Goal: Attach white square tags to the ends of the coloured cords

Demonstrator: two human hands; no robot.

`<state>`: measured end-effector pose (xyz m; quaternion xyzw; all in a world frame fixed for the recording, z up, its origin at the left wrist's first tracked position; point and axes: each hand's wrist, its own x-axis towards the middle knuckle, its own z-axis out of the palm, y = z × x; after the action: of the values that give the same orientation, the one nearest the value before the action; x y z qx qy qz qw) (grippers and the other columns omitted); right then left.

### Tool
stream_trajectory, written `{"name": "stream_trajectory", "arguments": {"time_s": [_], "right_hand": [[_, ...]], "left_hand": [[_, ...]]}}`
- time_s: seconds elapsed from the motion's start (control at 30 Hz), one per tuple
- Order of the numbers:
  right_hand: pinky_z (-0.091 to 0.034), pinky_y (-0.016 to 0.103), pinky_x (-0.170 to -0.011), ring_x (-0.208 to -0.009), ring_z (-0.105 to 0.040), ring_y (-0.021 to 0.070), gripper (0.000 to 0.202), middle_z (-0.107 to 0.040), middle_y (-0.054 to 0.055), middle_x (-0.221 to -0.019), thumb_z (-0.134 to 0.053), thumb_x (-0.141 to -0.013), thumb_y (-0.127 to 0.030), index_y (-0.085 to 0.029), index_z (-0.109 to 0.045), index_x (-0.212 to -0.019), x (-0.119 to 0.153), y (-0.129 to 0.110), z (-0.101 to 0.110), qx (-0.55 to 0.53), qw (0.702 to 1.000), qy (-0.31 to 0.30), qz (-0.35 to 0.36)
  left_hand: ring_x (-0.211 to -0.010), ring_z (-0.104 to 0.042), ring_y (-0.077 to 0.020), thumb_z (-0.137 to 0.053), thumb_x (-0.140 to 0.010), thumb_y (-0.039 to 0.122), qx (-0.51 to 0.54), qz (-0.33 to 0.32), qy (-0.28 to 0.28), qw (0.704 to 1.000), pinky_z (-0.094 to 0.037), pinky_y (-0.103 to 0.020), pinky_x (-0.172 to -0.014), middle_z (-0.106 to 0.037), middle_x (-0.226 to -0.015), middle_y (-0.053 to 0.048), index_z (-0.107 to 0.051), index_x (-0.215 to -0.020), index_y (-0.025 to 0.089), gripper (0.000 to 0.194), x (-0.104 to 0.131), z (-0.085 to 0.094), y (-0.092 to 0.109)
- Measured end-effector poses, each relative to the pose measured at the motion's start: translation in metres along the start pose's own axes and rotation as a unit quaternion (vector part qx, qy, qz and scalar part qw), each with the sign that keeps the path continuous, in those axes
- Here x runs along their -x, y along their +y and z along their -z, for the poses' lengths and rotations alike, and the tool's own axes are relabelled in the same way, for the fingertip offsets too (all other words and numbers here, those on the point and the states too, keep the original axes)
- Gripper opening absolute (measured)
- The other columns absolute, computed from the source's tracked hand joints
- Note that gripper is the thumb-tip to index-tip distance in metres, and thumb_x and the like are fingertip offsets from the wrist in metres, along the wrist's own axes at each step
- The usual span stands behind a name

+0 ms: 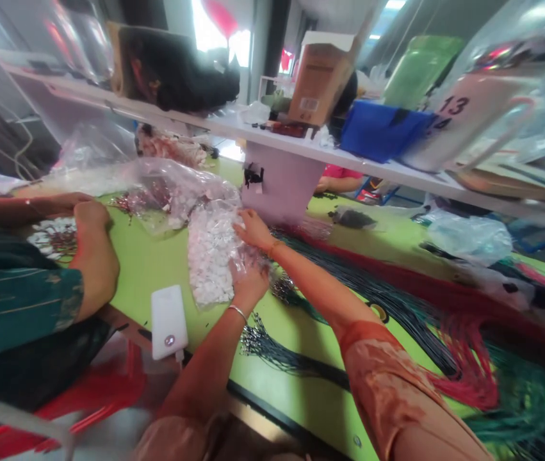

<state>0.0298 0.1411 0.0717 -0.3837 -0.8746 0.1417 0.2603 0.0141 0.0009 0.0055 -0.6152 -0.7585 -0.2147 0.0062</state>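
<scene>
1. The bag (212, 250), clear and full of white pieces (207, 278), lies on the table (135, 256) just left of both hands, its loose plastic bunched between them.

2. The right hand (254, 229) touches the bag's far right edge, fingers slightly spread and bent. Whether they pinch the film or only rest on it, I cannot tell.

3. The left hand (252, 282) is at the near side of the bunched plastic, below the right. Its fingertips are blurred and partly covered — how tightly they close, and on how much film, is not clear.

4. To handle the bag well, take a broad fold in each hand rather than a fingertip pinch; thin film probably slips or tears under a small hold.

5. Let the table bear the weight, and keep the bunched end above the pieces, or some could spill.

6. Mind the cords (296, 365) nearer the body than the left hand; their metal ends could snag the film.

7. Keep pulls short leftward: the power bank (167, 326) sits left of the left wrist, and a co-worker's arm (97, 269) lies farther left — a wide sweep might knock either.
</scene>
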Motion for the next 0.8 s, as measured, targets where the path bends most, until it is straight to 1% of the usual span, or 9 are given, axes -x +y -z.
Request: {"name": "stream_trajectory", "arguments": {"time_s": [0.1, 0.23, 0.3, 0.37, 0.47, 0.53, 0.57, 0.67, 0.8], "right_hand": [[-0.036, 0.038, -0.106, -0.125, -0.045, 0.0266, 0.051, -0.049, 0.020, -0.135, -0.049, -0.094, -0.040, -0.009, -0.046, -0.134, -0.054, 0.002, -0.025, 0.014, 1.000, -0.007, -0.024], [-0.030, 0.041, -0.110, -0.135, -0.035, 0.0314, 0.070, -0.041, 0.019, -0.145, -0.048, -0.089, -0.061, -0.010, -0.044, -0.137, -0.098, 0.006, -0.041, 0.030, 0.997, -0.046, -0.053], [-0.027, 0.046, -0.111, -0.136, -0.033, 0.0348, 0.080, -0.043, 0.018, -0.144, -0.049, -0.083, -0.071, -0.012, -0.044, -0.138, -0.107, 0.004, -0.048, 0.042, 0.994, -0.083, -0.056], [-0.028, 0.053, -0.108, -0.129, -0.041, 0.0373, 0.081, -0.051, 0.018, -0.137, -0.054, -0.077, -0.072, -0.014, -0.049, -0.133, -0.109, -0.001, -0.054, 0.064, 0.989, -0.120, -0.055], [-0.033, 0.053, -0.101, -0.109, -0.055, 0.0321, 0.051, -0.065, 0.013, -0.113, -0.059, -0.081, -0.057, -0.016, -0.060, -0.111, -0.102, -0.008, -0.057, 0.076, 0.986, -0.141, -0.039], [-0.038, 0.046, -0.096, -0.098, -0.057, 0.0251, 0.031, -0.066, 0.007, -0.099, -0.054, -0.086, -0.046, -0.017, -0.060, -0.096, -0.096, -0.009, -0.051, 0.037, 0.993, -0.111, -0.027], [-0.040, 0.041, -0.093, -0.093, -0.056, 0.0219, 0.026, -0.064, 0.005, -0.094, -0.052, -0.087, -0.042, -0.017, -0.059, -0.090, -0.093, -0.009, -0.046, 0.004, 0.996, -0.087, -0.019], [-0.043, 0.034, -0.086, -0.085, -0.051, 0.0164, 0.023, -0.056, 0.000, -0.082, -0.050, -0.088, -0.038, -0.016, -0.054, -0.080, -0.092, -0.007, -0.022, -0.112, 0.994, 0.007, 0.007], [-0.043, 0.034, -0.086, -0.086, -0.048, 0.0138, 0.024, -0.045, -0.001, -0.081, -0.049, -0.090, -0.037, -0.016, -0.049, -0.077, -0.102, -0.011, 0.015, -0.218, 0.966, 0.133, 0.044]], "left_hand": [[-0.140, -0.027, -0.0365, -0.037, -0.092, 0.039, 0.016, -0.002, 0.006, 1.000, -0.014, -0.059, -0.115, -0.039, -0.150, -0.014, -0.041, -0.144, 0.017, 0.057, 0.001, -0.003, -0.002], [-0.138, -0.029, -0.0387, -0.041, -0.090, 0.038, 0.026, -0.007, -0.012, 1.000, -0.017, -0.060, -0.114, -0.041, -0.148, -0.015, -0.044, -0.142, 0.018, 0.056, 0.002, -0.004, -0.005], [-0.138, -0.028, -0.0393, -0.043, -0.089, 0.037, 0.027, -0.010, -0.020, 0.999, -0.018, -0.062, -0.112, -0.042, -0.147, -0.015, -0.048, -0.139, 0.018, 0.053, 0.001, -0.003, -0.005], [-0.138, -0.028, -0.0388, -0.044, -0.089, 0.035, 0.032, -0.017, -0.027, 0.999, -0.019, -0.063, -0.112, -0.042, -0.147, -0.015, -0.050, -0.137, 0.020, 0.051, 0.000, -0.002, -0.005], [-0.138, -0.027, -0.0382, -0.045, -0.089, 0.035, 0.040, -0.024, -0.039, 0.998, -0.019, -0.062, -0.112, -0.042, -0.147, -0.014, -0.048, -0.138, 0.021, 0.051, 0.000, 0.000, -0.005], [-0.138, -0.028, -0.0388, -0.045, -0.089, 0.037, 0.043, -0.015, -0.039, 0.998, -0.020, -0.060, -0.113, -0.042, -0.147, -0.016, -0.047, -0.139, 0.018, 0.053, 0.000, 0.001, -0.005], [-0.138, -0.029, -0.0390, -0.044, -0.090, 0.039, 0.044, -0.012, -0.035, 0.998, -0.020, -0.059, -0.113, -0.041, -0.147, -0.016, -0.046, -0.140, 0.017, 0.055, 0.000, 0.001, -0.005], [-0.138, -0.028, -0.0389, -0.040, -0.092, 0.045, 0.040, -0.020, -0.013, 0.999, -0.017, -0.060, -0.113, -0.040, -0.149, -0.016, -0.041, -0.143, 0.018, 0.058, 0.001, -0.002, -0.006], [-0.140, -0.026, -0.0373, -0.038, -0.093, 0.047, 0.023, -0.044, -0.004, 0.999, -0.010, -0.062, -0.114, -0.040, -0.150, -0.014, -0.040, -0.145, 0.020, 0.059, -0.001, -0.006, -0.008]]}}
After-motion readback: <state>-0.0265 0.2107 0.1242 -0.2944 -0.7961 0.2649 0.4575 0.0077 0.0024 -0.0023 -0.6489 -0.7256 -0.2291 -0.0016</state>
